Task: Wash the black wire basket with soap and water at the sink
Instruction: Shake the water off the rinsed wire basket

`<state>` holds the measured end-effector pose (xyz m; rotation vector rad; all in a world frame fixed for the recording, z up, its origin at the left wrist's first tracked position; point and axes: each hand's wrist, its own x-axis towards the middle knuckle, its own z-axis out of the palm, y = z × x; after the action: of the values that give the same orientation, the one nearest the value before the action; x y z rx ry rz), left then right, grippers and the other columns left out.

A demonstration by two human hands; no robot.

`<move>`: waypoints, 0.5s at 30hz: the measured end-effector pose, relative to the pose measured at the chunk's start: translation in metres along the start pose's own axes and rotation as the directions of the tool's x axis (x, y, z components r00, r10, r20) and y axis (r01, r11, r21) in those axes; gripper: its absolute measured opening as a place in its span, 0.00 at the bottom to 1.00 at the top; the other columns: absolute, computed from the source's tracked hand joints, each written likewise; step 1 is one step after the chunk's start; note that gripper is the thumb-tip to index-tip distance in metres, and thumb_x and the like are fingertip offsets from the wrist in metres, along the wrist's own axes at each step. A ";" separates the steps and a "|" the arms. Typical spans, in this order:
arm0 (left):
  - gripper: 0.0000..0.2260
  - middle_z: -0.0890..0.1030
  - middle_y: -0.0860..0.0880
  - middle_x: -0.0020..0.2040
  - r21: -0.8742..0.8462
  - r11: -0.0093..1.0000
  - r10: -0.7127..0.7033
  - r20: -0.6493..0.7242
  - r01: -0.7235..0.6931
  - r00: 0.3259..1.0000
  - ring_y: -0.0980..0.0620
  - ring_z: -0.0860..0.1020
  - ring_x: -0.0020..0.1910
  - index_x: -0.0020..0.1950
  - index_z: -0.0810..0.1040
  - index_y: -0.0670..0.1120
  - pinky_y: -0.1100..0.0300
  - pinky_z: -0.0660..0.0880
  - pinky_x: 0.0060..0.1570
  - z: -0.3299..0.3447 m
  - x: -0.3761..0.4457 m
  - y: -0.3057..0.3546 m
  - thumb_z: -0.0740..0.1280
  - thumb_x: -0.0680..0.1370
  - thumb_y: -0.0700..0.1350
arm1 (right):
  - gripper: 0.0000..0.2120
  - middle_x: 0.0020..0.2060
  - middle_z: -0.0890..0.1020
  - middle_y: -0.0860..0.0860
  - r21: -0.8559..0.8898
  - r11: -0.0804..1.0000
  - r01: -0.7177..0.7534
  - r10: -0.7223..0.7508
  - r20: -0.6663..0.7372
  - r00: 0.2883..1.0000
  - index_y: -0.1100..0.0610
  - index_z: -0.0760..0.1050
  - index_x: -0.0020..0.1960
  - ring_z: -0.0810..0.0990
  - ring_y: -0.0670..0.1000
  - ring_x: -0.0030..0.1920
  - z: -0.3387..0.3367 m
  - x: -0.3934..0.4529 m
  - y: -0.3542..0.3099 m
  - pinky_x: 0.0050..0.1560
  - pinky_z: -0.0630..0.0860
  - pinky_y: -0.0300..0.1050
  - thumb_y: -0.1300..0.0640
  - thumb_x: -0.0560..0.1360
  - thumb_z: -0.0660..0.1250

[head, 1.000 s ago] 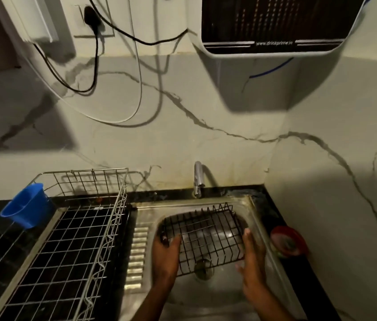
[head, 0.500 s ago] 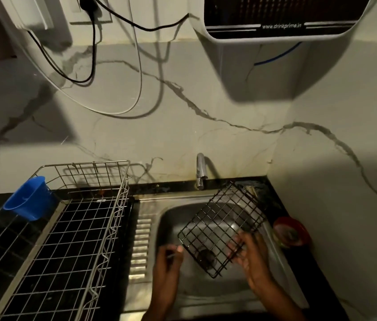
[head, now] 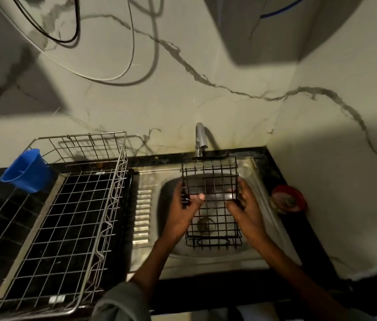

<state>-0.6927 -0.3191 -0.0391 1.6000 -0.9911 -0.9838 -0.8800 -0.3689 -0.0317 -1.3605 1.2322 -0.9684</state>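
Observation:
The black wire basket [head: 209, 179] is held up over the steel sink [head: 259, 246], squared to me, its far edge just below the tap [head: 200, 139]. My left hand [head: 186, 212] grips its left side with the thumb hooked over a wire. My right hand [head: 246, 209] grips its right side. No water is seen running from the tap. Through the mesh the drain [head: 206, 224] shows at the bottom of the basin.
A large steel dish rack [head: 71, 205] stands on the dark counter to the left, with a blue cup [head: 26, 170] hung on its far left corner. A red round container [head: 289, 199] sits on the counter right of the sink. Cables hang on the marble wall.
The basket lay in the basin under both hands, was lifted tilted diagonally by my right hand, and is now held squarely by both hands below the tap. The view has tipped downward.

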 end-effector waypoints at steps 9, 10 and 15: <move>0.56 0.75 0.41 0.74 -0.008 0.959 -0.283 0.015 0.283 0.959 0.39 0.78 0.68 0.83 0.61 0.52 0.43 0.80 0.60 -0.009 0.007 0.004 0.71 0.63 0.79 | 0.23 0.59 0.82 0.55 0.115 0.937 -0.330 0.320 0.098 0.943 0.50 0.71 0.71 0.85 0.55 0.52 0.008 0.010 0.007 0.46 0.82 0.49 0.53 0.77 0.71; 0.55 0.75 0.41 0.73 -0.009 0.956 -0.294 0.039 0.295 0.955 0.39 0.78 0.67 0.83 0.61 0.50 0.45 0.80 0.58 -0.011 0.009 0.006 0.71 0.64 0.78 | 0.22 0.58 0.82 0.55 0.120 0.928 -0.352 0.341 0.104 0.934 0.50 0.72 0.70 0.85 0.56 0.52 0.008 0.010 0.007 0.46 0.82 0.49 0.52 0.77 0.72; 0.36 0.85 0.49 0.60 -0.043 0.989 -0.147 -0.044 0.145 0.988 0.46 0.83 0.59 0.64 0.79 0.49 0.43 0.80 0.63 -0.017 0.020 0.015 0.78 0.66 0.71 | 0.13 0.59 0.81 0.58 0.213 0.938 -0.272 0.258 0.089 0.962 0.53 0.77 0.62 0.81 0.60 0.59 0.012 -0.003 -0.009 0.48 0.77 0.48 0.53 0.78 0.69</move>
<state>-0.6727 -0.3353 -0.0241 1.6736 -0.8263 -1.0530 -0.8677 -0.3647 -0.0246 -1.0101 1.1873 -0.8410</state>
